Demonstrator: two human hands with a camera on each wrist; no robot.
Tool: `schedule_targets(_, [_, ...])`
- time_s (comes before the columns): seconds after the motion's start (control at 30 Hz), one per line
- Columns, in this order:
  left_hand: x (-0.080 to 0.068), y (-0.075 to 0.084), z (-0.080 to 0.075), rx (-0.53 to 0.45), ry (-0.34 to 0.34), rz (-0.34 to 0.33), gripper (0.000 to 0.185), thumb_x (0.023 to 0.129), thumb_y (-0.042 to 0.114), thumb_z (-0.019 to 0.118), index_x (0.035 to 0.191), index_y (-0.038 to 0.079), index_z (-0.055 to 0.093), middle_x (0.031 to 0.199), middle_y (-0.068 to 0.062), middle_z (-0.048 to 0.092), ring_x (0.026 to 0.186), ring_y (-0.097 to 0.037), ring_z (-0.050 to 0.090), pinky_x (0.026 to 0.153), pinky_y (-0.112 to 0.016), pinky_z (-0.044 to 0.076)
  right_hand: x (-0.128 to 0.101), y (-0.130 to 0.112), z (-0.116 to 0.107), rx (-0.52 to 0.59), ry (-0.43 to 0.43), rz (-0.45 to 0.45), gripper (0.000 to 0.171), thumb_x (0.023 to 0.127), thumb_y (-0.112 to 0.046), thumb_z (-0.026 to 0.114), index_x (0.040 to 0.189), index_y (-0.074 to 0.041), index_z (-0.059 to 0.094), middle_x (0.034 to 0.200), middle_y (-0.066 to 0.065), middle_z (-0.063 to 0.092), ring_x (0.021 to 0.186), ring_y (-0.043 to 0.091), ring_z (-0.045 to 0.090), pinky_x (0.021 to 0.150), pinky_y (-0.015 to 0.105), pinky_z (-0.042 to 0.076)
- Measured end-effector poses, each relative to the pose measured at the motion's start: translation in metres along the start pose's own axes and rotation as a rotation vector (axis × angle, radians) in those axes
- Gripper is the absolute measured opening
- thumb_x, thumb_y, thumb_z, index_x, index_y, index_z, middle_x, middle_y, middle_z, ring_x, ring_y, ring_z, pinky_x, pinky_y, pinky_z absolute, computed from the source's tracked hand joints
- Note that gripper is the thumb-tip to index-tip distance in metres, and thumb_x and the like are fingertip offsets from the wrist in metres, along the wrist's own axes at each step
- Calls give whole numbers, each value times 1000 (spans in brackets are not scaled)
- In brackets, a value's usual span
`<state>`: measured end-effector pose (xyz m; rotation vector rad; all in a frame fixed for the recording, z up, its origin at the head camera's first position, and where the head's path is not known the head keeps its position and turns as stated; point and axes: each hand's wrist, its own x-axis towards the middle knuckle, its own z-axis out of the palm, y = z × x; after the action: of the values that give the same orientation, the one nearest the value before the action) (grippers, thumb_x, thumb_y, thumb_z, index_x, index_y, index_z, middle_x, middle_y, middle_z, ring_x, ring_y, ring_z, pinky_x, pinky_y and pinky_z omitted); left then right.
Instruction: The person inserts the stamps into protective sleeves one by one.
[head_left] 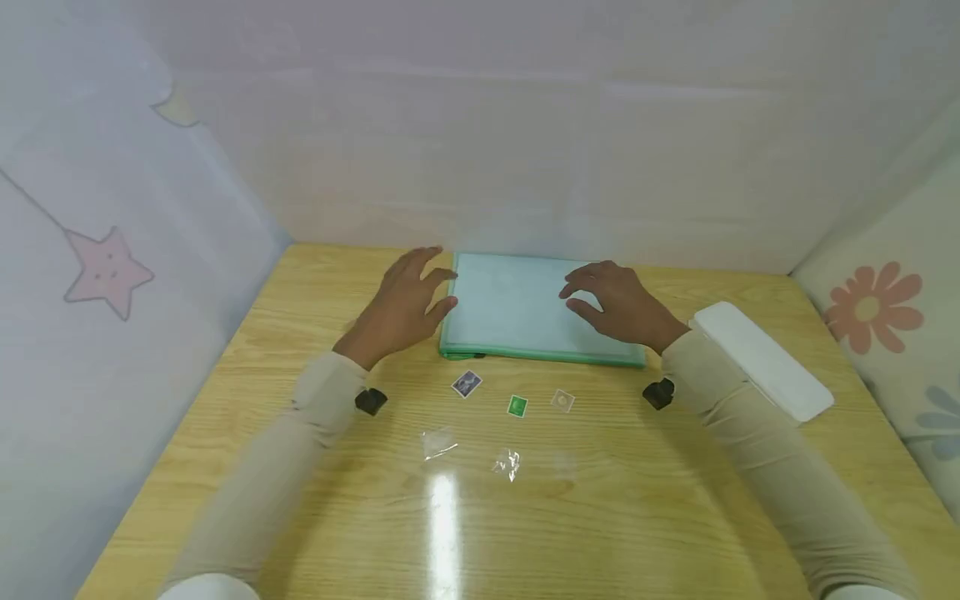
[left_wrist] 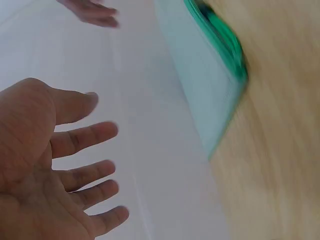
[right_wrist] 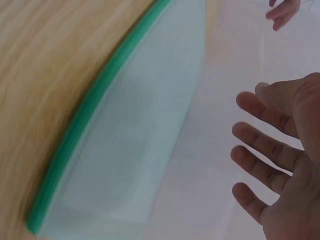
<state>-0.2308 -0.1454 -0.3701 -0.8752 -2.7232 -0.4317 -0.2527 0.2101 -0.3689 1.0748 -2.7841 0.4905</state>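
Observation:
A pale green album (head_left: 525,307) with a darker green edge lies closed at the far middle of the wooden table (head_left: 225,392). My left hand (head_left: 405,302) hovers at its left edge, fingers spread and holding nothing. My right hand (head_left: 611,302) hovers over the album's right half, fingers loosely spread, empty as well. The left wrist view shows the open left palm (left_wrist: 55,165) beside the album's edge (left_wrist: 220,75). In the right wrist view, the open right hand (right_wrist: 280,160) is above the album cover (right_wrist: 135,150).
Three small stamps lie in front of the album: a dark one (head_left: 467,383), a green one (head_left: 517,406) and a pale one (head_left: 562,401). Two clear sleeves (head_left: 438,442) (head_left: 507,462) lie nearer me. A white case (head_left: 761,360) sits at the right. Fabric walls enclose the table.

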Motion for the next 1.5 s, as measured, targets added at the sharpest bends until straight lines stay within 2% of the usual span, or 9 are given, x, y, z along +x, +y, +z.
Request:
schedule_targets(0.13, [-33,22,-6,-212,-3,-6,14,91,26,62,104,25,66,134,-2,44,127,-23,35,99,-44,32,3,-8,7,129,-47,-47,14,93,-23,57,105,-24,65,122,1,56,117,22,43,97,46,30])
schedule_targets(0.3, [-78,39,-4,-411,-153,-69,16,87,30,66,99,40,66,127,9,48,121,-16,38,94,-41,36,6,-15,14,164,-103,-65,14,93,-23,59,105,-25,65,123,2,55,118,23,42,97,49,29])
schedule_targets(0.43, [-107,45,7,-428,-250,-51,25,79,34,74,102,42,67,127,4,49,118,-24,38,94,-44,32,12,-21,23,174,-142,-74,15,91,-26,61,106,-28,65,125,-1,54,121,20,39,98,52,27])
schedule_targets(0.57, [-124,48,19,-361,-249,-28,34,72,36,79,104,37,69,124,-3,48,112,-29,39,90,-44,32,20,-31,42,228,-194,-107,17,90,-28,62,106,-27,66,128,0,51,123,19,35,100,48,28])
schedule_targets(0.83, [-129,52,31,-368,-163,-43,23,71,30,81,92,35,73,119,-4,48,108,-28,40,84,-41,32,28,-61,76,243,-189,-171,18,87,-33,66,105,-34,65,133,1,46,125,24,32,92,57,25])
schedule_targets(1.0, [-129,53,29,-395,-158,-40,17,74,27,79,88,37,72,119,-3,47,109,-27,39,84,-41,31,36,-75,82,208,-179,-226,25,83,-35,70,107,-36,65,136,0,43,126,25,30,91,53,25])
schedule_targets(1.2, [-126,58,29,-414,-140,-11,14,77,24,77,84,35,72,117,-3,49,108,-26,41,83,-39,35,38,-87,83,125,-236,-209,28,82,-37,70,107,-46,63,143,-3,35,129,24,24,94,54,22])
schedule_targets(1.33, [-121,62,27,-413,-112,-17,12,79,24,75,84,35,72,116,-1,50,104,-19,41,80,-34,40,36,-90,87,87,-226,-219,24,81,-40,70,102,-48,63,140,-2,37,129,22,25,95,53,22])
schedule_targets(1.5, [-113,64,18,-529,-89,-86,13,84,22,70,91,32,71,104,9,58,89,-4,53,71,-27,47,36,-96,90,114,-208,-224,13,81,-40,70,94,-40,64,129,-4,46,119,17,34,91,48,28])
